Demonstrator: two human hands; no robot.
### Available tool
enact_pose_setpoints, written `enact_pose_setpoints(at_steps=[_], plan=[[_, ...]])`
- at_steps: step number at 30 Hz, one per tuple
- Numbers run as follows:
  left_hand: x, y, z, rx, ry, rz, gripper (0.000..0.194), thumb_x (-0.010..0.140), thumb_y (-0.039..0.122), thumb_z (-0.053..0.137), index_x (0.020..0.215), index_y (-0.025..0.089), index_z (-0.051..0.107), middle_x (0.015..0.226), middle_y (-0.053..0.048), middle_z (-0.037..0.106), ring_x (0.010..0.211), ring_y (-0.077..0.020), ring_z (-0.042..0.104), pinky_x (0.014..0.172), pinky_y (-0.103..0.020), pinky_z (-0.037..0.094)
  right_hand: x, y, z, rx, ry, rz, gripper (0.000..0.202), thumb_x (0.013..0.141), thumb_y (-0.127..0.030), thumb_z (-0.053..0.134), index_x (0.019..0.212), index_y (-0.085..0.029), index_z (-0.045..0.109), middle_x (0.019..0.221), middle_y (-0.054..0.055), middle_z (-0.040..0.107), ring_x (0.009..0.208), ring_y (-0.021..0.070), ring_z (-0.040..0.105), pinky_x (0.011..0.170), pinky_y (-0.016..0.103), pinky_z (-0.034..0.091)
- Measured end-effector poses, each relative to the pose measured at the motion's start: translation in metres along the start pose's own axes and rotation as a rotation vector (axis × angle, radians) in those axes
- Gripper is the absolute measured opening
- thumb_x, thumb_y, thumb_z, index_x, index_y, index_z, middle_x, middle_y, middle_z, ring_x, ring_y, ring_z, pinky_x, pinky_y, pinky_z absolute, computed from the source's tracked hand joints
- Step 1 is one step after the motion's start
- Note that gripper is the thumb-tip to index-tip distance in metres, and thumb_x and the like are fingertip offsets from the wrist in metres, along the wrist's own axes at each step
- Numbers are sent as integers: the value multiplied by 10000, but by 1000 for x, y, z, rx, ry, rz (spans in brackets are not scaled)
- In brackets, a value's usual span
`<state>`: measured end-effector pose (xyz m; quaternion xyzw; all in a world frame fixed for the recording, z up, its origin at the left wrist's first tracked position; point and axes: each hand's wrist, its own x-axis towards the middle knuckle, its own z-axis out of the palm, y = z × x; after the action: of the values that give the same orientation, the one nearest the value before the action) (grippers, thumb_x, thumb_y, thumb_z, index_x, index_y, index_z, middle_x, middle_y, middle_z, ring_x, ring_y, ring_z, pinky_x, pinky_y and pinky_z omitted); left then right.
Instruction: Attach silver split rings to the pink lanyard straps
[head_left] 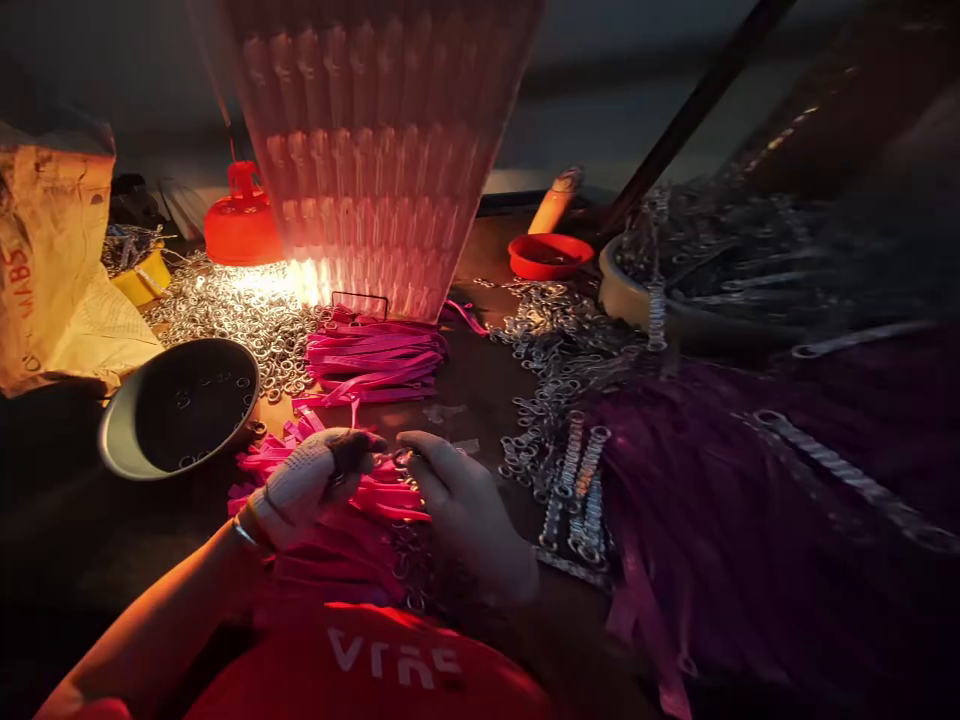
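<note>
Wearing a pale glove with dark fingertips, my left hand [311, 480] is closed in a pinch, near the top of a pink strap. My right hand [469, 510] faces it, its thumb and index finger pinched on a small metal ring [403, 458]. The fingertips of both hands nearly meet. What my left fingers hold is too small to tell. Pink straps [390, 497] lie beneath and between the hands, with dark metal pieces [416, 570] below them. Behind the hands is a bundle of pink straps [379, 355].
A dark bowl [180, 410] holds a few rings at left, near a ring pile [225, 310] under a red lamp [241, 220]. At right are metal fittings [555, 350], a red dish [550, 257], a large basin [637, 285] and purple straps [720, 500].
</note>
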<state>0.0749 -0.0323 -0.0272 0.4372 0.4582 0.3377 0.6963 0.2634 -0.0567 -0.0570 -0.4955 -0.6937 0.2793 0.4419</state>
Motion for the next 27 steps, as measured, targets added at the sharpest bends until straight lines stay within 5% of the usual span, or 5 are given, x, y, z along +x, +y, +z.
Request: enact_pose_setpoints(at_steps=[4, 10, 16, 21, 27], plan=[[-25, -18, -1, -40, 95, -31, 413, 828, 523, 626, 640, 169, 522, 487, 47, 400, 377, -43, 259, 373, -195, 167, 0, -13, 13, -306, -124, -137, 265, 975, -229, 466, 1154, -207, 659, 983, 72, 744, 875, 205, 669, 785, 301, 460], [-29, -26, -3, 345, 43, 167, 279, 840, 353, 625, 637, 168, 574, 545, 7, 509, 481, -88, 383, 453, -209, 262, -7, -30, 16, -760, -258, -278, 271, 957, -150, 424, 1051, -159, 678, 769, 82, 668, 672, 196, 582, 618, 309, 314], [-22, -28, -8, 507, 0, 352, 179, 809, 240, 622, 650, 167, 657, 585, -13, 578, 559, -123, 427, 522, -225, 311, -10, -29, 21, -721, -162, -139, 264, 986, -195, 438, 1159, -165, 635, 936, 103, 713, 823, 216, 638, 713, 301, 392], [-24, -43, -12, 511, 87, 332, 278, 882, 351, 585, 700, 148, 641, 605, 2, 545, 571, -116, 426, 534, -228, 326, -6, -38, 17, -726, -429, -8, 455, 936, -300, 574, 1364, -172, 485, 1035, 103, 734, 935, 233, 686, 755, 287, 447], [-21, -57, -16, 632, 31, 327, 297, 901, 340, 552, 707, 123, 614, 639, 12, 541, 620, -107, 414, 563, -226, 325, -6, -35, 21, -918, -593, -32, 216, 967, -280, 462, 1054, -122, 581, 863, 135, 731, 785, 237, 705, 635, 285, 410]])
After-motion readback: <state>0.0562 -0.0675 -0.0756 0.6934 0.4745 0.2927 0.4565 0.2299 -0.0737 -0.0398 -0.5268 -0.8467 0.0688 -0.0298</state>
